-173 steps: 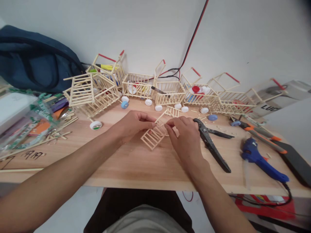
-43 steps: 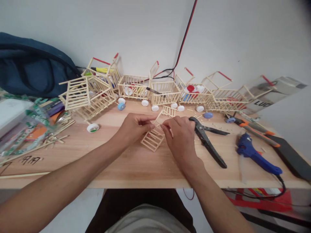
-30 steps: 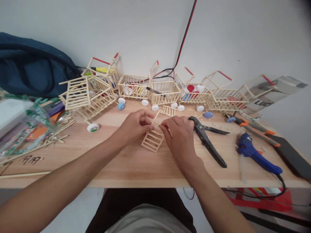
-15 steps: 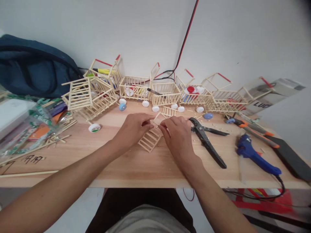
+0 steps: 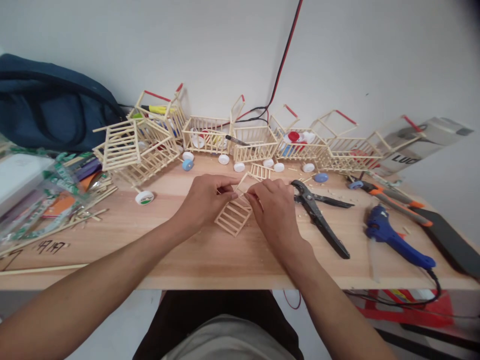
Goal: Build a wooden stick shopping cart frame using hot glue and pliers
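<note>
Between my hands is a small frame of bamboo sticks (image 5: 234, 218), a ladder-like grid with a stick part rising at its far end. My left hand (image 5: 210, 200) pinches its left side with thumb and forefinger. From the other side my right hand (image 5: 273, 205) grips it, fingertips closed near the joint; the exact contact is partly hidden by the fingers. Just beyond lies a second stick grid (image 5: 260, 171). Behind it stands a row of miniature stick shopping carts, among them a middle cart (image 5: 255, 142) with white wheels.
To the right lie black-handled cutters (image 5: 318, 220), a blue glue gun (image 5: 397, 240), orange-grey pliers (image 5: 397, 202) and a dark flat block (image 5: 446, 245). A cart on its side (image 5: 138, 150), plastic packaging (image 5: 56, 195) and a blue bag (image 5: 56, 105) occupy the left. Stick offcuts are scattered about.
The stick frame has shifted slightly to the right and its grid has tilted a little. Both hands keep nearly the same place and hold.
</note>
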Motion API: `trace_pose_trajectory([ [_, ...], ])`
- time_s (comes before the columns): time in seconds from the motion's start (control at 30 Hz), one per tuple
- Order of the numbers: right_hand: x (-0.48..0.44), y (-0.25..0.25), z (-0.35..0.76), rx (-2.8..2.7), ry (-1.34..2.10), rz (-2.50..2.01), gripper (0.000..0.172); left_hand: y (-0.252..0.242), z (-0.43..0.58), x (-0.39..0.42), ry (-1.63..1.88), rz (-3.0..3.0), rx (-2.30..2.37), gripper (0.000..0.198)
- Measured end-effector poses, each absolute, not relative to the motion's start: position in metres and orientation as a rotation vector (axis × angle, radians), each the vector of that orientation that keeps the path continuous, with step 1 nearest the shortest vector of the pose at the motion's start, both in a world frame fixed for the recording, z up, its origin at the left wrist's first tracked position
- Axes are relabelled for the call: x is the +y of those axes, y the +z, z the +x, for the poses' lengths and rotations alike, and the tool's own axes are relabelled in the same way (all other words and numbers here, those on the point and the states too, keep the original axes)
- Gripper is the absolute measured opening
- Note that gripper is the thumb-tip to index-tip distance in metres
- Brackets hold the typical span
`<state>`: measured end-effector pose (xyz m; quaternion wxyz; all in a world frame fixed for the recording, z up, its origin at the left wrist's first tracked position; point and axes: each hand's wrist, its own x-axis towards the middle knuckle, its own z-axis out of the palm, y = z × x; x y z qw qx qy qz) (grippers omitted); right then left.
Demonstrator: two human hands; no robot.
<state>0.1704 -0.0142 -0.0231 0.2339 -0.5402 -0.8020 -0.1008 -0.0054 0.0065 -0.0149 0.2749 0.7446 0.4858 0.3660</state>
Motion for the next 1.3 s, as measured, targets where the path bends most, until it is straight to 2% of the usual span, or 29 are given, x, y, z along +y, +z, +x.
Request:
trace_pose_trajectory([
  [1.0,-0.0164,-0.0209,0.1706,-2.133,-0.315,-1.473,0.016,-0.0146,-0.0056,0.0075,0.977,1.900,1.252,0.033],
  [1.3,-0.0159,-0.0212,0.1703,-2.135,-0.339,-1.489,0.018,-0.0078,-0.0043,0.0027,0.994,2.119,1.261,0.021],
])
